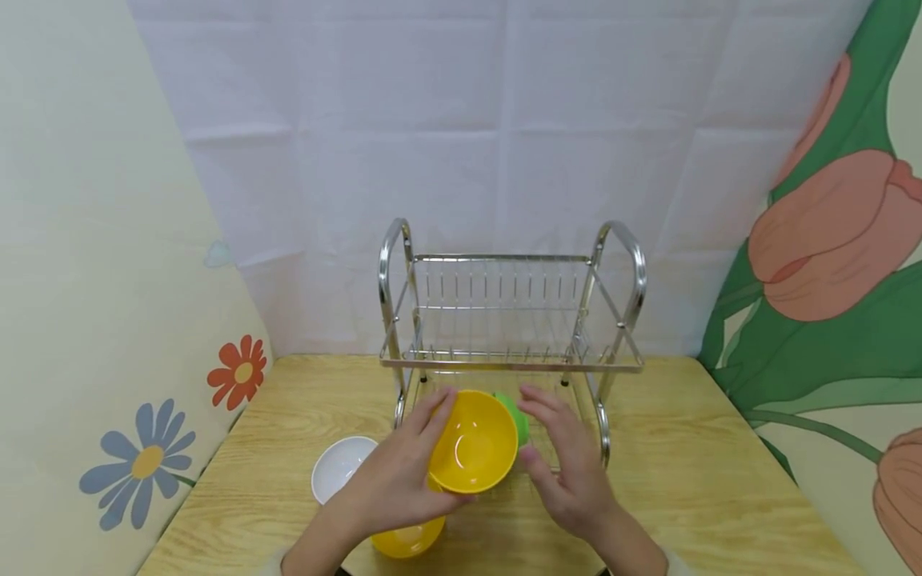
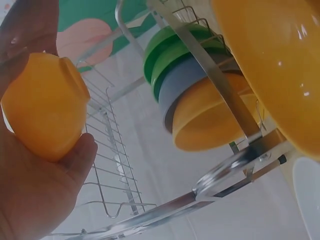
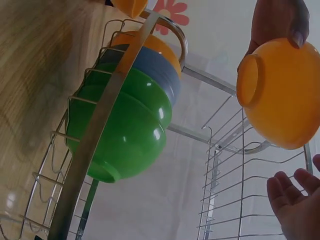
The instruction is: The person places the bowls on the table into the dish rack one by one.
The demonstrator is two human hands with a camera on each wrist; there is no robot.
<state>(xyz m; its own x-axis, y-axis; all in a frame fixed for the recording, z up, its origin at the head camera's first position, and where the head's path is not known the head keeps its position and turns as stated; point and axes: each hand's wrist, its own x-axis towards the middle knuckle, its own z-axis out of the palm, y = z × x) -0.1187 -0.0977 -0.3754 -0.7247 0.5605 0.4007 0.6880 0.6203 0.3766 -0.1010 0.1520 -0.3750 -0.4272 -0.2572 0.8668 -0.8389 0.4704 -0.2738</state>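
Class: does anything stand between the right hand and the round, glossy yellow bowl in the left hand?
Nothing visible: only a gap separates the right hand from the yellow bowl. The round, glossy green bowl appearing between them sits beyond, in the silver metal wire rack.

Room lies above the rack (image 1: 511, 366); stacked bowls (image 3: 141, 115) obstruct its lower tier (image 1: 603, 432).

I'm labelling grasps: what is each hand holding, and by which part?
The left hand holds a round, glossy yellow bowl by its outer side wall; the right hand holds nothing.
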